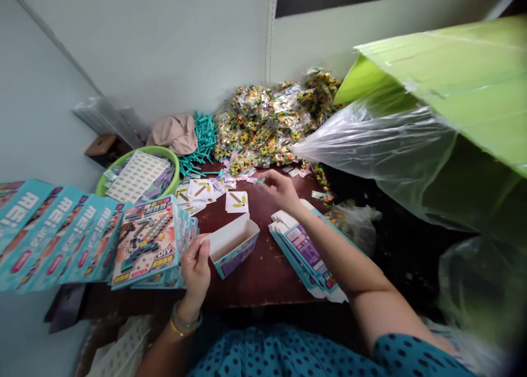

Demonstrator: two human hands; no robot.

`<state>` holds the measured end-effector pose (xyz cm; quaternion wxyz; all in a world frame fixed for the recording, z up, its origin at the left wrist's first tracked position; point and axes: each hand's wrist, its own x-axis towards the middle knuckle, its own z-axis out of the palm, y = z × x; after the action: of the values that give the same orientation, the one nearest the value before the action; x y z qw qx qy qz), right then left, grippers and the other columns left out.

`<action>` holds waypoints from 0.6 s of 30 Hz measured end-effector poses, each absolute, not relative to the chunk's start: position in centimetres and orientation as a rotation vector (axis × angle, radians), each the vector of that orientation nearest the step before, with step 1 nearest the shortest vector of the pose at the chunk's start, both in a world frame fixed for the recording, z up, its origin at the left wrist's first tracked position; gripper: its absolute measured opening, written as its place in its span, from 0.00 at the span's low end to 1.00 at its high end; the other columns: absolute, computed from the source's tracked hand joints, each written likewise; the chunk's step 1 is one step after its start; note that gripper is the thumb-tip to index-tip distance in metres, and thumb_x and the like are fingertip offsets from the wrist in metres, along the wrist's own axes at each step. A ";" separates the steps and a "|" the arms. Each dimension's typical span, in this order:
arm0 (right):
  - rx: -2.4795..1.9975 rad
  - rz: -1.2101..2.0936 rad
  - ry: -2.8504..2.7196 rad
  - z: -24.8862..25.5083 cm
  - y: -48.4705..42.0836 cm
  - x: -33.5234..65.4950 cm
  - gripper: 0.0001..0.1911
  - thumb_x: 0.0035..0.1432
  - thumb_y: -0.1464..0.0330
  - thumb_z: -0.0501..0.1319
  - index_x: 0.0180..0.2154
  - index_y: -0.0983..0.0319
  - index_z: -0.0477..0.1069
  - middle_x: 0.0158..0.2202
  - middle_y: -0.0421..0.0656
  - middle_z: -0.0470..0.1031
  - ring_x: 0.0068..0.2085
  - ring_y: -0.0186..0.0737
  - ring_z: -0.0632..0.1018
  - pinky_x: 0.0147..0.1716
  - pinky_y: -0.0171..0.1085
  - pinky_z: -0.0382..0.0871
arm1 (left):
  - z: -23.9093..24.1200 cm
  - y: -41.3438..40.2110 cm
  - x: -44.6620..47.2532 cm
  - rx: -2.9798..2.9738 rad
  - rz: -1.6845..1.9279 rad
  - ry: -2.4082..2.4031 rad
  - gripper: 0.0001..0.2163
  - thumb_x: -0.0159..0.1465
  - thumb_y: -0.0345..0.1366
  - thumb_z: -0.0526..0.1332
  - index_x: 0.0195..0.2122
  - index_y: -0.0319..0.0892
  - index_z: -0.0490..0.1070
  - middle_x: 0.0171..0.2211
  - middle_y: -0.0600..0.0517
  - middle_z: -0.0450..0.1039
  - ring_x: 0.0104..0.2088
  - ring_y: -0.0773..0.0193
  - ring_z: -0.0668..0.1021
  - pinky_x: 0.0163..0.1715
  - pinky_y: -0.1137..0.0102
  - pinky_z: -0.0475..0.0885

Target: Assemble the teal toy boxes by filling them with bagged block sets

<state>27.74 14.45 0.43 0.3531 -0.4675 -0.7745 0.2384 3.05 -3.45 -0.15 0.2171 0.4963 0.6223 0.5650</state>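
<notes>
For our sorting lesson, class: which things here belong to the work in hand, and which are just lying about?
In hand: left hand, holding the open box; right hand, by the bead bags; printed cards; flat boxes under the forearm.
Lying about: beige cap; green basin; green cardboard; plastic bag.

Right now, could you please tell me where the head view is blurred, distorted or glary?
In the head view, the right hand is slightly motion-blurred; the left hand holding the open box is sharp; the stacked boxes at left stretch with lens distortion; the plastic bag shows soft glare.
</notes>
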 end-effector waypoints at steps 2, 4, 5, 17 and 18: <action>-0.723 0.688 -2.108 2.6 10.3 25.8 0.13 0.71 0.60 0.58 0.47 0.60 0.76 0.44 0.46 0.81 0.45 0.39 0.79 0.48 0.39 0.73 | -0.1 -2.9 3.5 1.325 1.582 1.721 0.17 0.68 0.50 0.62 0.36 0.40 0.81 0.34 0.49 0.82 0.36 0.58 0.81 0.40 0.67 0.76; -0.371 0.825 -2.201 4.1 7.5 24.2 0.16 0.69 0.57 0.61 0.49 0.60 0.77 0.47 0.49 0.80 0.49 0.42 0.79 0.51 0.41 0.73 | 0.2 -2.6 3.8 1.305 1.609 1.729 0.18 0.69 0.49 0.60 0.37 0.40 0.81 0.35 0.48 0.82 0.37 0.58 0.82 0.41 0.67 0.77; -0.283 0.913 -2.185 4.6 6.9 23.7 0.18 0.68 0.56 0.62 0.51 0.61 0.77 0.48 0.50 0.80 0.50 0.43 0.79 0.52 0.42 0.73 | 0.5 -2.6 3.8 1.319 1.635 1.742 0.17 0.70 0.48 0.59 0.38 0.40 0.81 0.36 0.48 0.82 0.37 0.58 0.82 0.41 0.67 0.77; -1.182 0.750 -2.337 -2.8 29.0 13.9 0.17 0.69 0.71 0.56 0.55 0.67 0.76 0.55 0.55 0.79 0.54 0.48 0.77 0.57 0.45 0.66 | -6.1 -4.0 6.2 2.496 1.002 1.035 0.26 0.69 0.42 0.61 0.69 0.54 0.63 0.44 0.44 0.83 0.45 0.45 0.84 0.41 0.51 0.81; -1.197 0.731 -2.366 -3.7 29.8 12.8 0.19 0.66 0.73 0.58 0.56 0.68 0.75 0.56 0.57 0.78 0.57 0.51 0.75 0.60 0.47 0.63 | -7.2 -3.9 6.2 2.373 0.911 1.042 0.29 0.65 0.46 0.66 0.68 0.59 0.65 0.45 0.44 0.83 0.46 0.41 0.84 0.44 0.48 0.81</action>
<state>12.78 29.83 -3.66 0.1944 -0.4270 -0.8437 0.2608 6.23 -3.89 -7.22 0.1960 0.8470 0.3719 0.3253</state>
